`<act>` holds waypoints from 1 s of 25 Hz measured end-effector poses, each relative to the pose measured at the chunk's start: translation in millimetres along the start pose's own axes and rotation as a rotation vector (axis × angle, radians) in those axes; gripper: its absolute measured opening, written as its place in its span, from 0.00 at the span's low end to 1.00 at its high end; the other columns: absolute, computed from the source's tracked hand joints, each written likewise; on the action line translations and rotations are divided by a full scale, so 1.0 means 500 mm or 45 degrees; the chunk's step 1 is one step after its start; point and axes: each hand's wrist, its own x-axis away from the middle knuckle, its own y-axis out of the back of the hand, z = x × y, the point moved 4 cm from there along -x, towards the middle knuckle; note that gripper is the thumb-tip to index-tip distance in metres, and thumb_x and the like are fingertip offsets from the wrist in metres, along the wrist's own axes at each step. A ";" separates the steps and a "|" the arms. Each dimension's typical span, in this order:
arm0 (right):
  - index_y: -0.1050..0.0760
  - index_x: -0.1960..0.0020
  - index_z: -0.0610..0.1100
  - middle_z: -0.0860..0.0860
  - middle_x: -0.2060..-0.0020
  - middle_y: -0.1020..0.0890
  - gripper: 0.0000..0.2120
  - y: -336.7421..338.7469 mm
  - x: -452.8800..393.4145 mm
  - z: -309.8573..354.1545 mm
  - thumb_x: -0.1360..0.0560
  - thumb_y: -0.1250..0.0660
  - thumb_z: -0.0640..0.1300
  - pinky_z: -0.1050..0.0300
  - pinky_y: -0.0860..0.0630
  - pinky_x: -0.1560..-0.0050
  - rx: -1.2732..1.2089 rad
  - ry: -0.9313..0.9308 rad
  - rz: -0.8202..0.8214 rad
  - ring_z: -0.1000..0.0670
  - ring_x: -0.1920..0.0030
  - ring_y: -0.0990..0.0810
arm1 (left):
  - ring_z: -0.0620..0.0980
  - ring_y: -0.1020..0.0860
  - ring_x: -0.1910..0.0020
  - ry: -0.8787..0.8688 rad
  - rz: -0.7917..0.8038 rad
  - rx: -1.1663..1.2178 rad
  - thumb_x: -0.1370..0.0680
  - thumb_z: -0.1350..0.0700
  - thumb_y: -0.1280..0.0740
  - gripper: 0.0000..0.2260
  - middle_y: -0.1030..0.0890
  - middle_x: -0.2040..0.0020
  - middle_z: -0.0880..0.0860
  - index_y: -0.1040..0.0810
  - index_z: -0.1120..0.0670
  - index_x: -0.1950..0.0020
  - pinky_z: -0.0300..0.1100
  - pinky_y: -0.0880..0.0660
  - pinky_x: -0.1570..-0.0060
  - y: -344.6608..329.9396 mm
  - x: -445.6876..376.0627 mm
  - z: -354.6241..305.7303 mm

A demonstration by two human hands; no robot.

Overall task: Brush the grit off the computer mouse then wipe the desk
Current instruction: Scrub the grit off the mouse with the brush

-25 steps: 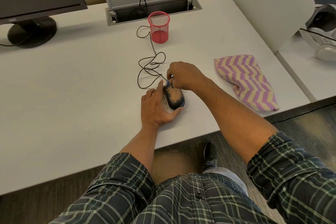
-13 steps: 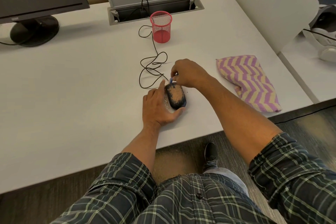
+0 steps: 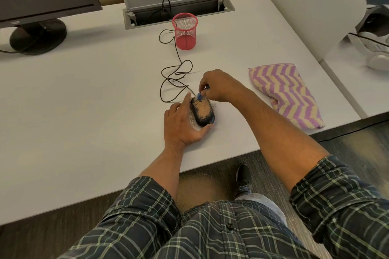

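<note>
Head view: left hand (image 3: pixel 182 126) steadies gritty mouse (image 3: pixel 202 112); right hand (image 3: pixel 220 86) fingers pinch small blue brush (image 3: pixel 199 96).

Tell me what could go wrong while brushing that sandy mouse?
The brush might flick grit off the mouse onto the desk, where some specks already lie, or over the near edge onto the floor. The left hand steadies just one side, so a hard stroke could shove the mouse and tug its looped cord.
</note>
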 end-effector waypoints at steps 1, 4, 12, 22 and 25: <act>0.15 0.50 0.46 0.50 0.51 0.17 0.07 0.002 0.000 -0.002 0.28 0.27 0.44 0.57 0.26 0.58 0.002 -0.015 -0.016 0.50 0.53 0.21 | 0.52 0.28 0.36 -0.004 -0.005 0.001 0.36 0.25 0.30 0.52 0.22 0.33 0.50 0.38 0.51 0.20 0.50 0.31 0.40 0.000 0.001 -0.001; 0.15 0.50 0.46 0.50 0.51 0.17 0.07 0.003 0.000 -0.009 0.28 0.26 0.44 0.57 0.26 0.58 -0.002 -0.030 -0.017 0.50 0.54 0.20 | 0.52 0.28 0.37 -0.011 -0.016 0.004 0.36 0.24 0.31 0.52 0.22 0.33 0.49 0.38 0.51 0.21 0.50 0.31 0.40 0.001 0.001 -0.003; 0.15 0.50 0.44 0.48 0.53 0.14 0.07 0.015 0.015 -0.029 0.26 0.30 0.40 0.57 0.23 0.56 -0.005 -0.051 -0.020 0.49 0.55 0.18 | 0.53 0.28 0.37 -0.009 -0.017 -0.003 0.36 0.23 0.32 0.52 0.21 0.35 0.50 0.37 0.52 0.21 0.50 0.30 0.41 0.003 0.003 -0.005; 0.15 0.48 0.47 0.54 0.54 0.22 0.08 0.004 0.023 0.006 0.25 0.29 0.45 0.51 0.22 0.53 0.139 0.124 0.029 0.50 0.52 0.22 | 0.53 0.28 0.39 -0.025 -0.032 -0.005 0.36 0.24 0.31 0.49 0.21 0.36 0.50 0.37 0.50 0.23 0.49 0.30 0.43 0.001 0.001 -0.004; 0.15 0.49 0.47 0.52 0.53 0.20 0.08 0.003 0.024 0.013 0.26 0.28 0.45 0.52 0.23 0.56 0.178 0.125 0.027 0.49 0.53 0.21 | 0.53 0.27 0.39 -0.028 -0.030 -0.013 0.36 0.25 0.31 0.49 0.21 0.36 0.50 0.36 0.51 0.23 0.49 0.31 0.43 0.001 0.002 -0.003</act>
